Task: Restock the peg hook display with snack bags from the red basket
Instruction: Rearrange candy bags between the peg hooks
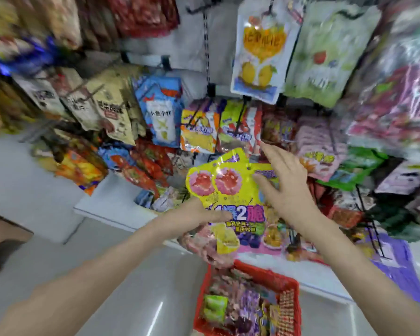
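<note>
Backdrop: peg hook display (pixel 223 57) crowded with hanging bags, blurred towards the frame edges.
Floor: pale floor (pixel 131 287), open on the left; red basket (pixel 264 275) at the bottom edge, full of bags.
Bag: yellow snack bag (pixel 228 187) raised before the lower hooks (above the basket).
Left: left hand (pixel 199 214), grip clenched on the bag's lower left edge.
Right: right hand (pixel 284 187), grip released, fingers spread at the bag's upper right corner.

left hand (pixel 199 215) grips yellow bag (pixel 228 187) | right hand (pixel 287 190) splayed, perhaps touching
</note>
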The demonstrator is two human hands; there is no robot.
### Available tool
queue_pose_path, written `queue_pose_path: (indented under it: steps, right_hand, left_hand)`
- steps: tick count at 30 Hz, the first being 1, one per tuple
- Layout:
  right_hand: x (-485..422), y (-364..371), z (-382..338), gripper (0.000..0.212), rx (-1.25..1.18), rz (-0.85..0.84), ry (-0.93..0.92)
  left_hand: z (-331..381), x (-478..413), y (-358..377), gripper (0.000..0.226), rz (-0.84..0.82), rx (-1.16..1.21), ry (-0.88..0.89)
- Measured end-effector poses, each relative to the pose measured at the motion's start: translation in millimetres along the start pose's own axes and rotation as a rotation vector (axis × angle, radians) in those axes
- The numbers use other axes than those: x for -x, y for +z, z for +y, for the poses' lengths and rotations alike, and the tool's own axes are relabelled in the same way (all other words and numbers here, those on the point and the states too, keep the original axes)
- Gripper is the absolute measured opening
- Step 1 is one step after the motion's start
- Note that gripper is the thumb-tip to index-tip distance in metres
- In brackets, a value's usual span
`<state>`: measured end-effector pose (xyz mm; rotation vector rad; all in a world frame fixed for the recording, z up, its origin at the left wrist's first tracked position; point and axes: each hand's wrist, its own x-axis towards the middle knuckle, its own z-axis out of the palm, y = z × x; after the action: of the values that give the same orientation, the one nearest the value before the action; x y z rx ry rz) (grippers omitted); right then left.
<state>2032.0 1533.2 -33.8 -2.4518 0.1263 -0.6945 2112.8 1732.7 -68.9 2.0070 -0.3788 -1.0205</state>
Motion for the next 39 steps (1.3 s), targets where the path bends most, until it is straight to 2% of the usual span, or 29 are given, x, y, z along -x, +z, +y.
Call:
queue_pose_path:
  steps: [2,5,6,7,8,9,11,12,13,16,17,19,20,22,27,30,33,34,36,39]
  right_hand:
    - [-34.4,-22.5,-27.1,0.038,-0.005,-0.025,0.022]
    - [-70.6,-49.9,-58.0,0.021,-0.135,-0.103,0.008]
    - [-80.7,-58.1,-65.9,0.017,-0.191,-0.114,0.005]
    - [-89.7,-65.9,-72.8,0.013,-0.241,-0.114,0.004]
    - [-98.7,-73.2,-78.3,0.011,-0.281,-0.105,0.008]
    - [-108.0,-79.6,-82.8,0.011,-0.316,-0.087,0.018]
    - [-124.8,-90.8,-90.6,0.012,-0.369,-0.041,0.025]
    - [-133.0,-95.9,-94.6,0.016,-0.385,-0.011,0.011]
    - [-141.1,-100.3,-98.5,0.022,-0.396,0.02,-0.003]
    - [-166.9,-111.8,-111.2,0.028,-0.406,0.093,-0.053]
    - [-175.9,-115.5,-114.9,0.028,-0.406,0.121,-0.076]
    - [-192.9,-122.8,-121.3,0.026,-0.406,0.184,-0.122]
    - [-201.1,-127.1,-125.5,0.024,-0.409,0.216,-0.144]
    - [-217.4,-137.0,-137.3,0.022,-0.417,0.282,-0.187]
    - [-259.8,-157.5,-160.1,0.026,-0.384,0.468,-0.235]
    - [-284.1,-159.4,-169.2,0.024,-0.293,0.536,-0.225]
    - [-306.8,-152.1,-183.7,0.021,-0.282,0.556,-0.229]
    - [-314.7,-148.4,-190.1,0.019,-0.271,0.558,-0.237]
    - [-331.2,-140.4,-203.7,0.014,-0.219,0.549,-0.255]
    - [-355.1,-128.4,-223.1,0.01,-0.161,0.5,-0.253]
  left_hand:
    - [28.6,21.1,-23.5,0.063,0.065,-0.063,0.09]
    - [67.0,51.5,-47.2,0.051,0.148,-0.084,0.249]
    - [78.2,61.6,-53.3,0.041,0.193,-0.084,0.312]
    - [87.1,67.1,-60.9,0.071,0.221,-0.093,0.343]
    - [92.7,69.2,-68.9,0.051,0.254,-0.069,0.357]
    - [99.3,71.5,-77.1,0.057,0.28,-0.058,0.372]
    - [112.4,74.2,-92.1,0.099,0.275,-0.008,0.419]
    - [121.0,74.7,-97.7,0.107,0.274,0.034,0.456]
    - [130.2,75.6,-102.8,0.106,0.283,0.065,0.499]
    - [152.6,71.1,-126.1,0.082,0.274,0.133,0.62]
    - [160.4,70.5,-134.7,0.085,0.303,0.131,0.658]
    - [176.0,68.4,-157.4,0.11,0.369,0.083,0.699]
    - [185.5,70.3,-169.1,0.115,0.406,0.058,0.739]
    - [201.1,71.3,-197.4,0.101,0.464,0.033,0.832]
    - [226.2,72.9,-257.9,0.06,0.602,-0.037,0.932]
    - [229.4,72.5,-282.0,0.024,0.69,-0.076,0.991]
    - [225.6,70.3,-302.0,0.031,0.722,-0.091,1.0]
    - [224.1,71.5,-308.1,0.027,0.772,-0.104,1.016]
    - [219.6,74.3,-319.0,0.037,0.874,-0.143,1.016]
    - [209.4,81.4,-335.5,0.032,0.912,-0.141,0.992]
